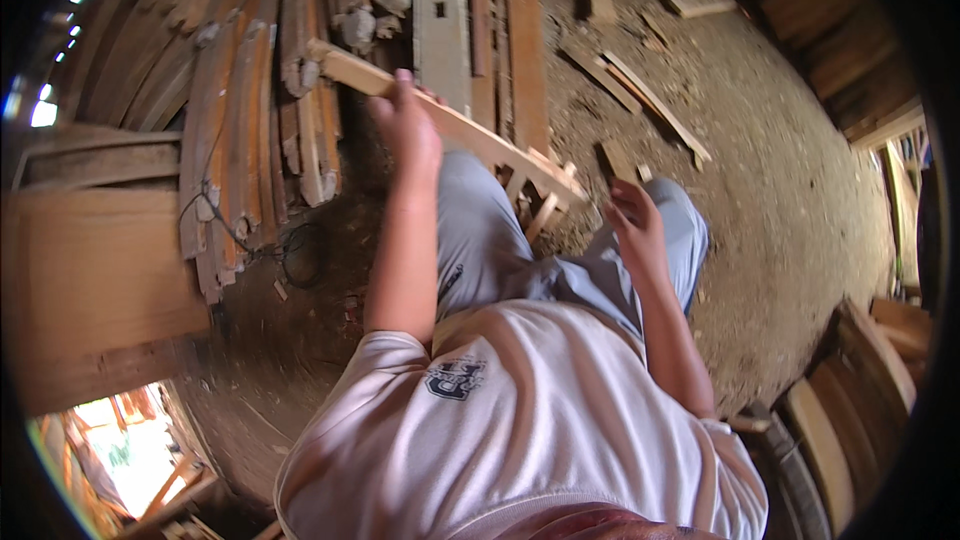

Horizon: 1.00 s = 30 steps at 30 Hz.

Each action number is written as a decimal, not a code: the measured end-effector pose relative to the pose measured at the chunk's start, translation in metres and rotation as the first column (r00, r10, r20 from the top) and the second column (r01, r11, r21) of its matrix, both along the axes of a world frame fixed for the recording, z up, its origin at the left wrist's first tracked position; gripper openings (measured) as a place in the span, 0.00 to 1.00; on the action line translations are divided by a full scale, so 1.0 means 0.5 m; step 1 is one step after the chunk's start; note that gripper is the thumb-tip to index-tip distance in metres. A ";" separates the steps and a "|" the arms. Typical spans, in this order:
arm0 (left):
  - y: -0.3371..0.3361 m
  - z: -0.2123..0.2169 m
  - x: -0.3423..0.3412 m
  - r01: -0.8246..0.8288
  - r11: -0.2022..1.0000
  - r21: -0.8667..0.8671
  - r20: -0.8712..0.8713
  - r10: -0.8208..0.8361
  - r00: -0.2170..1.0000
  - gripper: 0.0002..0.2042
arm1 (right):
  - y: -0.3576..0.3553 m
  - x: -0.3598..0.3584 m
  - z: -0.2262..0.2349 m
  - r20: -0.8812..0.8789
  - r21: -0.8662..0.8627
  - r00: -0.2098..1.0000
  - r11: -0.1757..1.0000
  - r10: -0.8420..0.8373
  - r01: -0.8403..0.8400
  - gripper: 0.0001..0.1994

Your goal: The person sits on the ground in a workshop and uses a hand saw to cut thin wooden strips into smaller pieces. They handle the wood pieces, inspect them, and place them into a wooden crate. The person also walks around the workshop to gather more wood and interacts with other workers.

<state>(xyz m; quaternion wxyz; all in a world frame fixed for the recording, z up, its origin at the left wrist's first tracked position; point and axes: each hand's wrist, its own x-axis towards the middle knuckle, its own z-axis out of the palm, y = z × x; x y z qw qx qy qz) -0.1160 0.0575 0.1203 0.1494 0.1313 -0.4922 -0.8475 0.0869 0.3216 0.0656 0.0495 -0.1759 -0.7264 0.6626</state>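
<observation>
A long, pale wooden bar (478, 136) slants across my knees, its far left end raised near stacked planks and its lower right end between my legs. My left hand (408, 128) is closed around its upper part. Beside that lower end, my right hand (636, 220) is apart from the bar, over my right thigh, with curled fingers. What those fingers hold, if anything, I cannot make out. A small brown wood block (619, 162) shows just beyond the fingertips; whether they touch is unclear. Short wood pieces (545, 212) cross beneath the bar's lower end.
Long planks (235, 130) are stacked at the left, with a dark cord (245, 248) beside them. A wide board (100, 270) lies nearer. Offcuts (655, 105) are scattered over the dirt floor (790, 210). More timber (830, 430) stands at the lower right.
</observation>
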 end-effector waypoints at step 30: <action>0.262 0.051 0.108 -0.036 0.573 -0.818 -0.307 -0.384 0.871 0.16 | -0.077 -0.056 0.100 -0.324 0.478 0.924 0.878 0.204 -0.027 0.12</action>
